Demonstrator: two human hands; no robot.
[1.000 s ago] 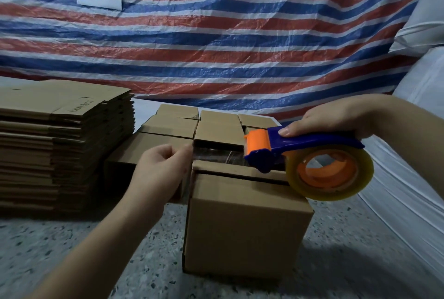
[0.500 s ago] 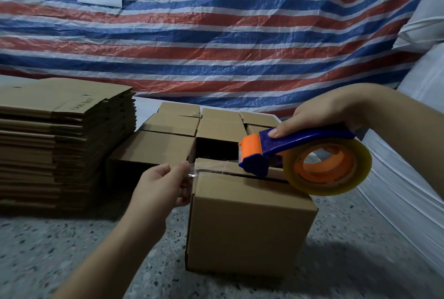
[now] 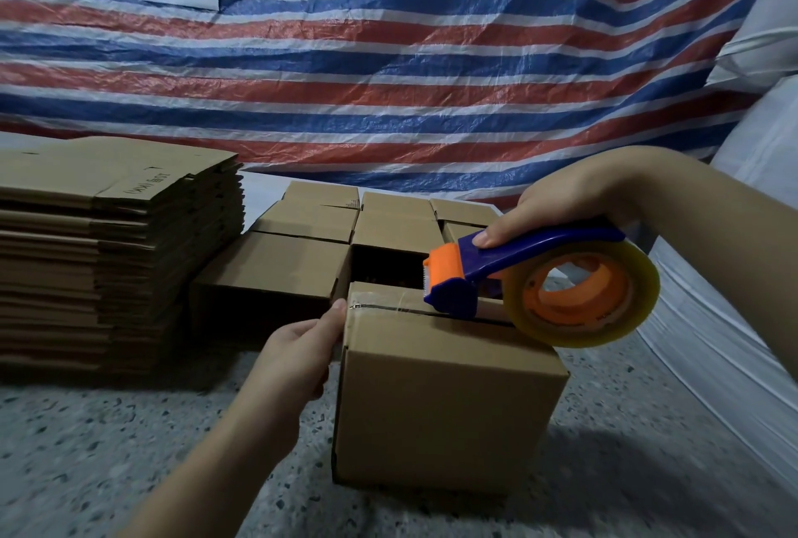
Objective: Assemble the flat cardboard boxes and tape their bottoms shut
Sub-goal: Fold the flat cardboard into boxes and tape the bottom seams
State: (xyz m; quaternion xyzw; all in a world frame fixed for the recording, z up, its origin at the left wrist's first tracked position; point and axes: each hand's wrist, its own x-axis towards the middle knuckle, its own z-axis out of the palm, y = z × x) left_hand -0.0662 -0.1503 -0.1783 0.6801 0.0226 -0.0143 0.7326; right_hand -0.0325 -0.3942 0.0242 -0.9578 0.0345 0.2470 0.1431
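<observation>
Looking through the head view, I see the cardboard box (image 3: 444,399) standing on the speckled floor (image 3: 108,442), flaps up, its centre seam (image 3: 427,313) running left to right away from my left hand (image 3: 302,347). That hand presses the clear tape end (image 3: 367,306) against the box's upper left edge with its fingers lightly curled. My right hand (image 3: 561,209) is wrapped round the handle of the blue-and-orange tape dispenser (image 3: 539,278), which sits on the seam about midway. I judge the pull should follow the seam's long axis rightward, toward the untaped right half, nearer the right hand. Flat boxes (image 3: 108,243) are stacked to the left; finished boxes (image 3: 388,226) stand behind.
</observation>
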